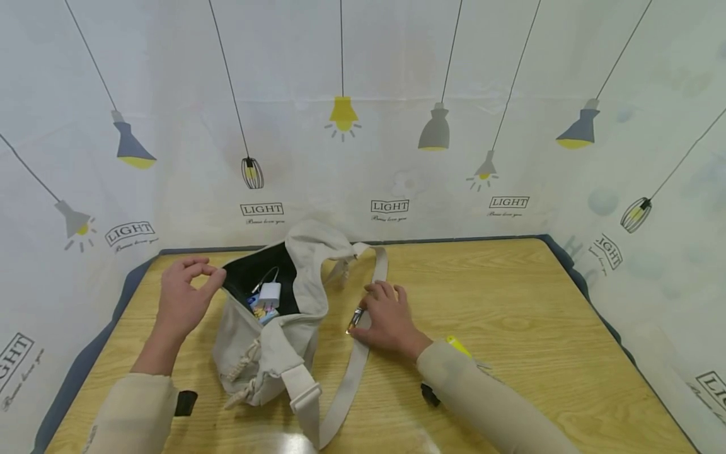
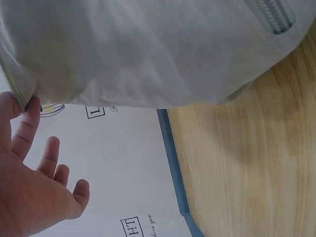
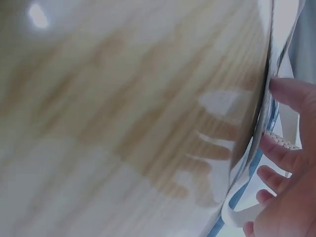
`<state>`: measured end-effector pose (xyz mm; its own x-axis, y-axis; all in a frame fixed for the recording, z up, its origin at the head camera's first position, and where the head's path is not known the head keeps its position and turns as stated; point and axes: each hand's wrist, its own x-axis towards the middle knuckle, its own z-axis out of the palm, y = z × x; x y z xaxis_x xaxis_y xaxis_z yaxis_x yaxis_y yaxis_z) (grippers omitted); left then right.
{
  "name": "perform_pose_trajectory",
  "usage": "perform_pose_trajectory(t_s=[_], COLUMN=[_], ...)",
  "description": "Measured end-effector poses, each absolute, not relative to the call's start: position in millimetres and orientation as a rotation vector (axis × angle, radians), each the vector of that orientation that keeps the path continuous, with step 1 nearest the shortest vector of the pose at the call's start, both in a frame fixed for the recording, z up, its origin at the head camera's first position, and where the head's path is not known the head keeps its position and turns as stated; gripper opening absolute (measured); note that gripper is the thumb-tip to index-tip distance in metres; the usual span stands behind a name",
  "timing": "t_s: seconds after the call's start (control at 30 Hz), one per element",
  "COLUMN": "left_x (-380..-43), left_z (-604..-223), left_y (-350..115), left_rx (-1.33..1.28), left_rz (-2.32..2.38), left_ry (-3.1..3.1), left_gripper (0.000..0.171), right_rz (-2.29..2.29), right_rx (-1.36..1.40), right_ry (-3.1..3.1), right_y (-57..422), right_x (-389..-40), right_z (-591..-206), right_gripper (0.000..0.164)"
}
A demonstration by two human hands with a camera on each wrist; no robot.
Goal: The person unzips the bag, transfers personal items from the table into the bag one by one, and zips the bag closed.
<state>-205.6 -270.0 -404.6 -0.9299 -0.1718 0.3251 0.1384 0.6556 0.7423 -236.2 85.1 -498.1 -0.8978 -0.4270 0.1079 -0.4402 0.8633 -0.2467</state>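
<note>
A light grey canvas shoulder bag [image 1: 309, 271] stands on the table with its mouth wide, showing a dark lining. Thumb and index finger of my left hand [image 1: 190, 293] pinch the zippered edge of the mouth; the left wrist view shows this zip [image 2: 12, 84] up close, the other fingers loosely bent. Inside the bag lie a white charger plug [image 1: 270, 294] and a colourful small packet [image 1: 263, 313]. Right of the bag, my right hand [image 1: 391, 318] pinches a small shiny battery pack [image 1: 355, 318], dark and copper-coloured, over the bag's strap [image 1: 354, 372].
Beside my right forearm lie a yellow-handled tool [image 1: 458, 345], partly hidden by the sleeve, and a small black object [image 1: 430, 395]. The strap loops across the wooden table [image 1: 482, 284]. A printed white curtain [image 1: 363, 170] surrounds the table's back and sides.
</note>
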Motion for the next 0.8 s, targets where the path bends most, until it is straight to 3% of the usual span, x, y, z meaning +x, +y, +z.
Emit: perform_pose_trajectory(t_s=[0.23,0.57,0.8], left_x=[-206.9,-205.5,-205.9], left_z=[-405.3,-404.3,-406.1], left_y=[-271.2,-270.4,-272.2], left_rx=[0.039,0.017,0.016], left_rz=[-1.165,-1.179,-1.187], left_ry=[-2.515,-2.501,-2.5], left_gripper=[0.028,0.028,0.028], right_rz=[0.391,0.578,0.775], right_rx=[0.798,0.93,0.903], right_ry=[-2.968,-2.927,-2.93], right_y=[82.9,80.4,85.1], right_x=[-240.6,-243.8,-246.2], right_z=[-499.3,-500.5,-489.5], right_gripper=[0.046,0.011,0.008])
